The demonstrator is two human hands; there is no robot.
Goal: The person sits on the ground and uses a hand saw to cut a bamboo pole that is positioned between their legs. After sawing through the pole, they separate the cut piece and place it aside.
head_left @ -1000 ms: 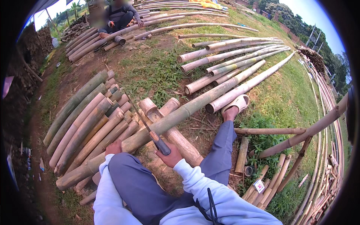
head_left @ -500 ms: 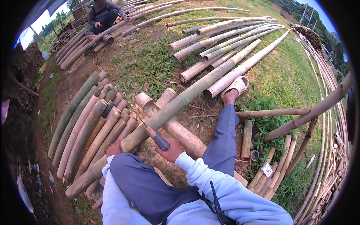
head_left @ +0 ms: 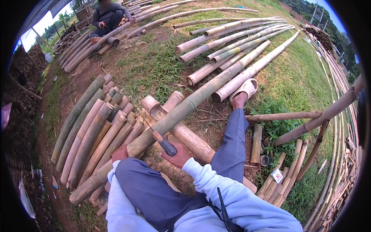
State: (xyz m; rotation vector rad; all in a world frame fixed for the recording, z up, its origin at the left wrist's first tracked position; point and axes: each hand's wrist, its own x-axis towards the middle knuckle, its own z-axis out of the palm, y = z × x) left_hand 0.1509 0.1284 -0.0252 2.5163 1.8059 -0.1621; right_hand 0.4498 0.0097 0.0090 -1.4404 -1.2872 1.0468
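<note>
My right hand (head_left: 176, 155) is closed round the dark handle of a hand saw (head_left: 166, 144). The saw's thin blade runs up and away to the left, across a long greenish bamboo pole (head_left: 185, 105); I cannot tell how deep it sits. My left hand (head_left: 120, 153) grips the same pole nearer to me, left of the saw, its fingertips partly hidden. The pole slants from beside my left knee to the far right. Beneath it lies a thick bamboo support (head_left: 189, 140) with a notched end, and another bamboo piece (head_left: 173, 101) crosses there.
Cut bamboo lengths (head_left: 84, 140) are stacked at left. Long poles (head_left: 232, 38) lie on the grass ahead. A bamboo frame (head_left: 299, 131) stands at right, near short pieces and a small white printed card (head_left: 276, 176). Another person (head_left: 109, 17) sits among poles at far left.
The whole view has shifted slightly right and down. Both hands keep nearly the same places at the pole, and the saw blade shows more faintly.
</note>
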